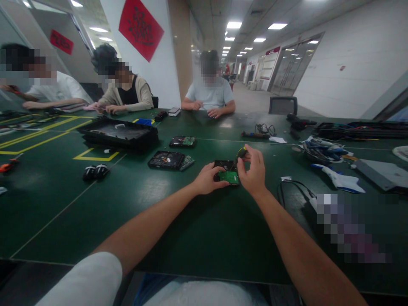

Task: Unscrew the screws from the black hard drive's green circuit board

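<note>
The left hand (pixel 207 178) lies on the green table (pixel 178 229) with its grip closed on the left edge of the hard drive (pixel 225 166), which carries a green circuit board (pixel 229 177). Just to the right, the right hand (pixel 252 172) has its grip together around a screwdriver (pixel 241 153). The tool slants down-left from the fingers onto the drive.

On the counter (pixel 178 229), the hard drive (pixel 225 171) lies between the two hands, left hand (pixel 207 179) beside it, right hand (pixel 252 172) on the other side. A second drive (pixel 166 160) lies further left, with a tray (pixel 119 134) behind it. Cables (pixel 321 149) lie far right.
</note>
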The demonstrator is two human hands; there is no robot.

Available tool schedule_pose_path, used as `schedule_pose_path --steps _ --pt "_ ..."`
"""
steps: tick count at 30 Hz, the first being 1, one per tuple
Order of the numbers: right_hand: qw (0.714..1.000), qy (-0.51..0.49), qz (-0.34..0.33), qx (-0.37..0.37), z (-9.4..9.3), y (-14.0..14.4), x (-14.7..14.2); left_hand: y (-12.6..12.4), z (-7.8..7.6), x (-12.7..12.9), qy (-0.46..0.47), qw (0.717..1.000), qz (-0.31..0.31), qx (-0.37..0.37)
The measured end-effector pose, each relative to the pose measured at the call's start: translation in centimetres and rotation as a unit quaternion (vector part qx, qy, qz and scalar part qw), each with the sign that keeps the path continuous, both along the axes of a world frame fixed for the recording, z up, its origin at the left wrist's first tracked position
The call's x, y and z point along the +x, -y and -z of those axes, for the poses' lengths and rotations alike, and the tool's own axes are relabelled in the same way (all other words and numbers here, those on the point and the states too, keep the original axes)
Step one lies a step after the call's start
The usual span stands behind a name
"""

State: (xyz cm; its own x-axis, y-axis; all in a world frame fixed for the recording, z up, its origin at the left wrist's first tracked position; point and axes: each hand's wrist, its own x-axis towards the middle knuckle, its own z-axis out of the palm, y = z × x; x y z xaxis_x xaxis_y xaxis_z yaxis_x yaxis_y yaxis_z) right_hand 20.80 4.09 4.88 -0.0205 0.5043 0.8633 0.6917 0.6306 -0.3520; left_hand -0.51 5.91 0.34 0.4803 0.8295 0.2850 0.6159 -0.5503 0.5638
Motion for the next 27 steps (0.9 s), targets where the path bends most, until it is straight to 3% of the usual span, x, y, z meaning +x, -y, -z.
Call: schedule_pose_path --steps 27 --pt "1.000 0.007 0.019 -0.003 0.06 -0.01 0.14 0.03 -0.15 0.00 -0.012 1.000 -0.001 0.001"
